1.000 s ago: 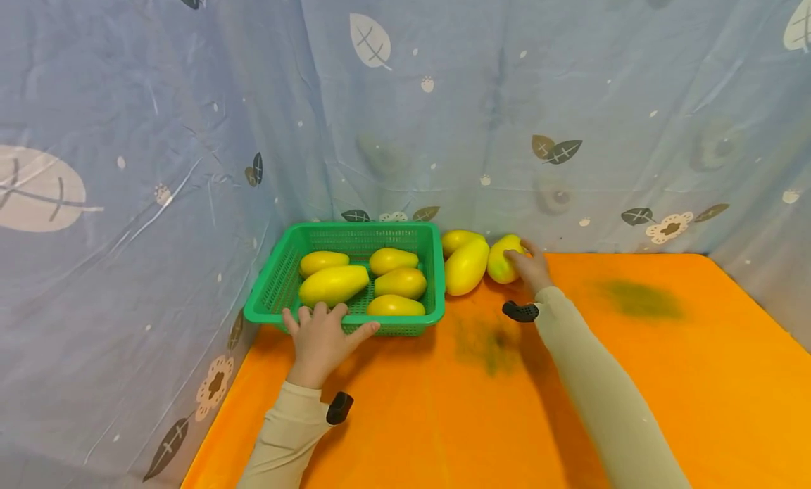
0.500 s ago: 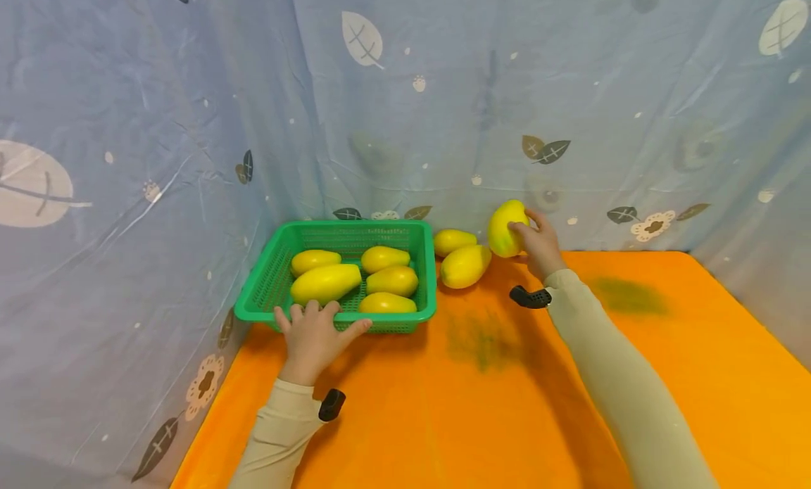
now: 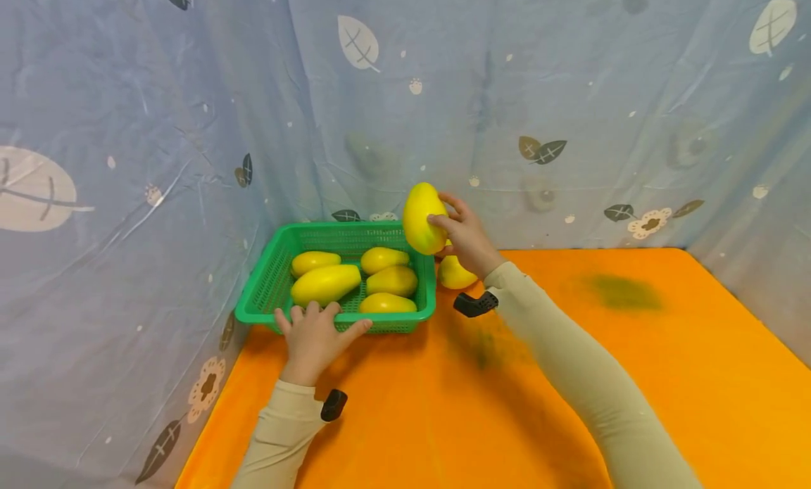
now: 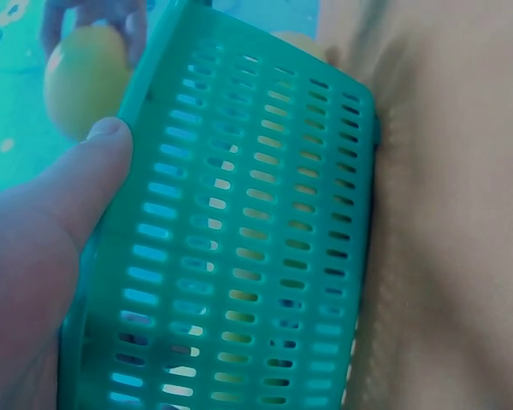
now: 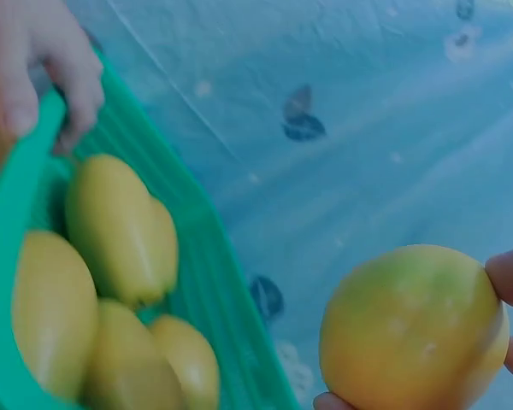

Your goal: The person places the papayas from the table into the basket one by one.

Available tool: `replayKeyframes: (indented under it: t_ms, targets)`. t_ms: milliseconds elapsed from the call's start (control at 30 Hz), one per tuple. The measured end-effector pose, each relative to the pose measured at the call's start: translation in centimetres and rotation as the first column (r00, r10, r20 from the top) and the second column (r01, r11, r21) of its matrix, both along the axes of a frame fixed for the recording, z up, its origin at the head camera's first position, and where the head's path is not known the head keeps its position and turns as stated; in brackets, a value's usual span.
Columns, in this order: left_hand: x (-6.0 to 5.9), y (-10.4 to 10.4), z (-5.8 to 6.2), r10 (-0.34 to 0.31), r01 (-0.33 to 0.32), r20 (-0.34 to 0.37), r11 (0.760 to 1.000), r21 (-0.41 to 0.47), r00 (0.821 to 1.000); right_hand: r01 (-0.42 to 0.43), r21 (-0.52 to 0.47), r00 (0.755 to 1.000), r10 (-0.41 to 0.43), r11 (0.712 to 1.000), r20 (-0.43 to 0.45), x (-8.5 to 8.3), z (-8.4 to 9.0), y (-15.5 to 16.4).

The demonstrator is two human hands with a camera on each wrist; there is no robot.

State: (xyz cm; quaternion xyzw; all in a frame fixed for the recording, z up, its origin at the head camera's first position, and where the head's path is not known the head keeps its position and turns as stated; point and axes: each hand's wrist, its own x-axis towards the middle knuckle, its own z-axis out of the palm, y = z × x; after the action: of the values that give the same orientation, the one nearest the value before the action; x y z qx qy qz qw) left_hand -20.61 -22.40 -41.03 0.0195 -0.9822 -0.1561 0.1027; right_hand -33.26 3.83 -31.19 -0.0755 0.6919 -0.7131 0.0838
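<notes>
My right hand [image 3: 469, 239] grips a yellow papaya [image 3: 423, 218] in the air, over the back right corner of a green plastic basket [image 3: 393, 319]. The right wrist view shows this papaya's rounded end, tinged green and orange, with fingertips [image 5: 511, 278] at its side. Over the basket's front rim lies my left hand [image 3: 313, 341], its fingers hooked inside and its thumb [image 4: 98, 158] outside. Several papayas [image 3: 326, 285] lie in the basket. One more papaya [image 3: 456, 273] rests on the table to the right of it, partly covered by my right hand.
An orange cloth [image 3: 405, 411] covers the table and has dark greenish patches. Blue curtains [image 3: 443, 109] with leaf prints hang behind and at both sides, close to the basket's back and left.
My right hand has lifted the papaya off the table beside the basket and carried it left, over the basket's back right corner. The left hand stays on the rim.
</notes>
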Motion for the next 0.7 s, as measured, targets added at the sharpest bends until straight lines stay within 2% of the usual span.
replayKeyframes:
  t_ms: [167, 300, 500, 700]
  targets:
    - [-0.1, 0.0, -0.1, -0.002, 0.002, -0.001, 1.0, 0.0, 1.0, -0.055, 0.022, 0.998, 0.054, 0.998, 0.008, 0.8, -0.9, -3.3]
    - [-0.1, 0.0, -0.1, 0.0, 0.0, -0.007, 1.0, -0.005, 1.0, -0.091, 0.091, 0.996, 0.091, 0.992, 0.0, 1.3, -2.2, -5.1]
    - [-0.1, 0.2, -0.1, -0.001, 0.001, -0.012, 1.0, -0.001, 1.0, -0.105, 0.14, 0.994, 0.105, 0.984, 0.009, 1.6, -4.1, -6.3]
    - [-0.1, 0.0, -0.2, 0.004, -0.004, -0.02, 1.0, -0.005, 1.0, -0.099, 0.175, 0.995, 0.097, 0.979, 0.018, 1.7, -5.2, -7.0]
